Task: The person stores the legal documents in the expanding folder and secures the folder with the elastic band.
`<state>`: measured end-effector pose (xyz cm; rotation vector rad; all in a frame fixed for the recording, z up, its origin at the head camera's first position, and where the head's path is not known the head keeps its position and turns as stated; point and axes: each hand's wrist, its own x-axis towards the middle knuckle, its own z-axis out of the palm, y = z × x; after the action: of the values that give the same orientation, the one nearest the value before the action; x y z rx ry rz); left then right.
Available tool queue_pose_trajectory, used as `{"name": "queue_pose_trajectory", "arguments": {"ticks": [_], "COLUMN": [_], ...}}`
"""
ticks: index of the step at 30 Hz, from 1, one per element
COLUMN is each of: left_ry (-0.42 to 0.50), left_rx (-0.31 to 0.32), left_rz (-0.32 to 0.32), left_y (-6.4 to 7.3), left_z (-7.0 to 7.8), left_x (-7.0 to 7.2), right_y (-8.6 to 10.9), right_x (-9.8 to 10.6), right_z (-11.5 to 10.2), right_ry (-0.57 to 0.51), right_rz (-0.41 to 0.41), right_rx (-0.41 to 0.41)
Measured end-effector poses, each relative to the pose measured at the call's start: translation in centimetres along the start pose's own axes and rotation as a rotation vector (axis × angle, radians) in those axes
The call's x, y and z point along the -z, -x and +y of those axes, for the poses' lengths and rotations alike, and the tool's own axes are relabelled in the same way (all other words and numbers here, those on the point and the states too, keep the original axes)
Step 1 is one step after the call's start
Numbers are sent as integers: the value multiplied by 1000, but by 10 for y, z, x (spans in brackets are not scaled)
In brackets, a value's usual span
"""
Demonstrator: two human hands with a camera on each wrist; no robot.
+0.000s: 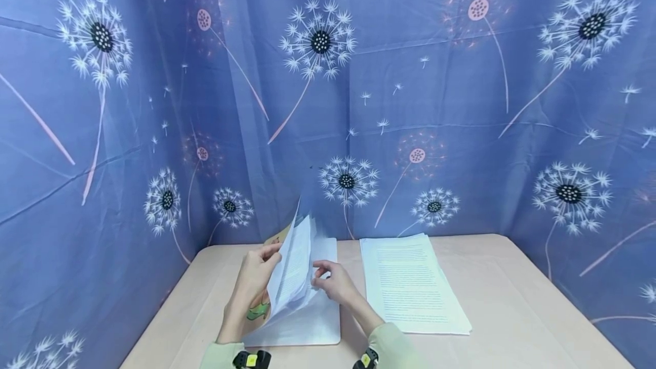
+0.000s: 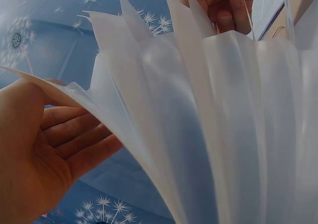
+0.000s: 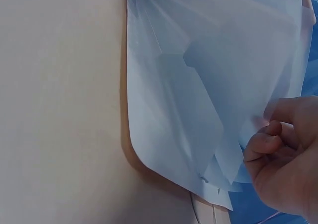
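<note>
A display book (image 1: 302, 323) of translucent plastic sleeves lies open on the table, its illustrated cover partly raised. My left hand (image 1: 256, 275) grips the cover and front sleeves at the left edge. In the left wrist view, the thumb of my left hand (image 2: 64, 149) lies over the cover (image 2: 124, 139), with the fingers behind. Several sleeves (image 2: 233, 110) fan out upright. My right hand (image 1: 333, 283) is at the sleeves' right side; in the right wrist view, my right hand (image 3: 288, 149) pinches a sleeve (image 3: 238, 75), one fingertip showing through the plastic.
A stack of printed sheets (image 1: 410, 289) lies to the right of the display book on the pale table (image 1: 512, 300). A blue dandelion-patterned curtain (image 1: 328, 113) surrounds the table at the back and sides. Black bands (image 1: 252, 359) sit at both wrists.
</note>
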<state>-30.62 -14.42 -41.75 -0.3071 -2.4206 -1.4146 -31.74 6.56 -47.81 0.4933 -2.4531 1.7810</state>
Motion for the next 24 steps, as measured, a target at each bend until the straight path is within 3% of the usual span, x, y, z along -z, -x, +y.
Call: {"name": "queue_pose_trajectory", "arguments": {"ticks": [13,24], "left_ry": [1,1], "left_rx": [27,18], "left_rz": [-7,-9], "left_y": [1,-1], "left_z": [-5,-5], "left_x": [0,-1], "right_y": [-1,6], "right_x": [-1,10], "right_z": [0,6], "right_ry": [6,32], "right_rz": [-27,47], "right_rx": [-6,-19]}}
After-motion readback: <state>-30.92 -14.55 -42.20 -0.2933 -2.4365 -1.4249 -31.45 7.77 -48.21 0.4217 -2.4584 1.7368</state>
